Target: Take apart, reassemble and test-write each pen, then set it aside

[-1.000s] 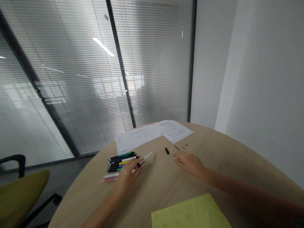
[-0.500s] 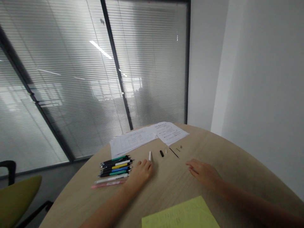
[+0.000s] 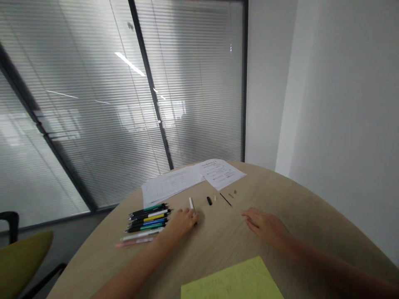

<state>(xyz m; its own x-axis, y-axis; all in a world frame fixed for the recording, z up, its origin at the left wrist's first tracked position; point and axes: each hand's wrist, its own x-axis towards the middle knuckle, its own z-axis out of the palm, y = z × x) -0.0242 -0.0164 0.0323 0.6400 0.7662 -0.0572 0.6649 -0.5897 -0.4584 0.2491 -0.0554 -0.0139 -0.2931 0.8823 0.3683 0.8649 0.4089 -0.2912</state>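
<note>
My left hand (image 3: 182, 222) rests on the round wooden table (image 3: 299, 207) with its fingers curled round a white pen barrel (image 3: 191, 203), whose tip sticks out beyond the fingers. Just left of it lies a row of several pens (image 3: 146, 218) in black, green, yellow, blue, white and pink. My right hand (image 3: 264, 226) lies flat on the table, fingers loosely spread, holding nothing. Beyond the hands are small pen parts: a black cap piece (image 3: 209, 201), a thin black refill (image 3: 225, 199) and tiny bits (image 3: 232, 194).
White printed sheets (image 3: 187, 180) lie at the table's far edge. A yellow paper (image 3: 230, 282) sits at the near edge. A chair with an olive seat (image 3: 18, 257) stands at the left. Glass walls with blinds rise behind the table, a white wall at the right.
My left hand has carried the white pen barrel from beside the pen row rightward, toward the table's middle. My right hand has drawn back from the small parts toward me.
</note>
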